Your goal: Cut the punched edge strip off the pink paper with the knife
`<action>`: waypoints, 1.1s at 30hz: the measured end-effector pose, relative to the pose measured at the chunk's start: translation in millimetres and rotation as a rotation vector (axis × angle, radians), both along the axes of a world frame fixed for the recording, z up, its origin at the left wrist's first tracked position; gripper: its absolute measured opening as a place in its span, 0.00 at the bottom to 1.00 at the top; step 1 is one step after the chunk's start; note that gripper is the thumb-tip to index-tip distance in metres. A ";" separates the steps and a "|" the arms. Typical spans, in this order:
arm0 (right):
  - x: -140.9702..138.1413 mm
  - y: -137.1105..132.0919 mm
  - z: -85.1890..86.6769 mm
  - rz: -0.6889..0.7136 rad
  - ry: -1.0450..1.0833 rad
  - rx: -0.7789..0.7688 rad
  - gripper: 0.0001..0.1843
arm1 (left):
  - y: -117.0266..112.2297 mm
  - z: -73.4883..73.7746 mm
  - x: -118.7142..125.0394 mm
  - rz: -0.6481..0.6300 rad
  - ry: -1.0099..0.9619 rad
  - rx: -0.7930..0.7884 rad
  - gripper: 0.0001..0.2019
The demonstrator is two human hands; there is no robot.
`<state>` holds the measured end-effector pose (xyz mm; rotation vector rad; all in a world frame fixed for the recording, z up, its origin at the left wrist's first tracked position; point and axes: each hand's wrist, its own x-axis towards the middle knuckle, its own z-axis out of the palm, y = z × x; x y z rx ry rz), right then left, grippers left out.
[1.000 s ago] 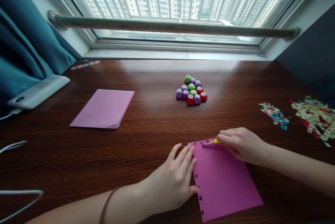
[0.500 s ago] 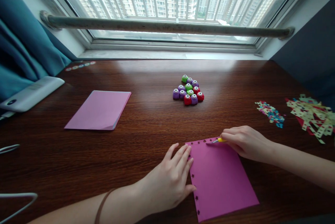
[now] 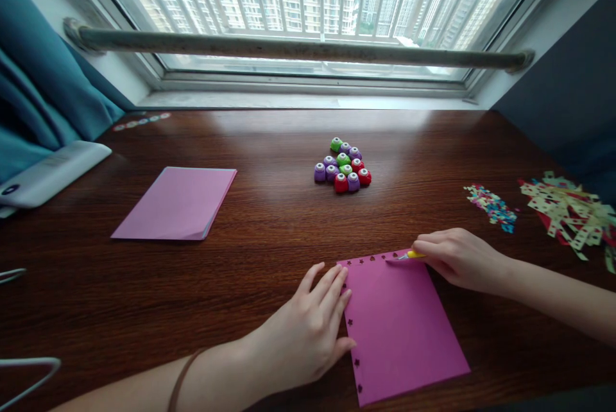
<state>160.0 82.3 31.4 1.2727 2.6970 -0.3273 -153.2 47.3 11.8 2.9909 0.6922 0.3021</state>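
A magenta sheet of paper (image 3: 404, 328) lies on the brown table, with small star and heart shaped holes punched along its top and left edges. My left hand (image 3: 312, 325) rests flat on its left edge, fingers spread. In my right hand (image 3: 457, 258) is a craft knife (image 3: 409, 255) with a yellow handle, gripped between the fingers. Its thin blade touches the paper just below the row of holes at the top. Part of the handle is hidden inside the hand.
Several small craft punches (image 3: 342, 168) in purple, green and red stand mid-table. A pink paper stack (image 3: 178, 203) lies left, near a white device (image 3: 62, 171). At right are punched paper bits (image 3: 491, 206) and cut strips (image 3: 570, 210). A white cable (image 3: 33, 360) lies front left.
My right hand has moved the knife to the right along the paper's top edge. My left hand keeps its place on the sheet. The whole view has shifted slightly.
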 end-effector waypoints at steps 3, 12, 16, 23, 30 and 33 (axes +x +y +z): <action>4.7 -0.3 -0.6 -0.007 -0.013 -0.014 0.08 | 0.1 0.1 0.2 0.000 -0.006 -0.002 0.23; 21.4 -2.6 2.0 -0.034 -0.056 -0.039 0.09 | -1.1 -1.6 -0.2 -0.005 -0.009 -0.002 0.22; 31.4 -4.3 2.7 -0.045 -0.035 -0.018 0.08 | -0.8 -1.3 -0.1 -0.004 -0.007 0.012 0.22; 50.2 -6.8 4.2 -0.060 -0.061 0.003 0.10 | -0.6 -2.0 -0.5 -0.004 0.002 -0.002 0.22; 67.6 -10.6 6.9 -0.099 -0.105 0.023 0.10 | -0.1 -2.7 -0.4 -0.009 0.000 -0.001 0.22; 70.5 -14.2 6.9 -0.149 -0.035 0.051 0.10 | 0.0 -3.5 -0.4 -0.009 -0.019 -0.002 0.22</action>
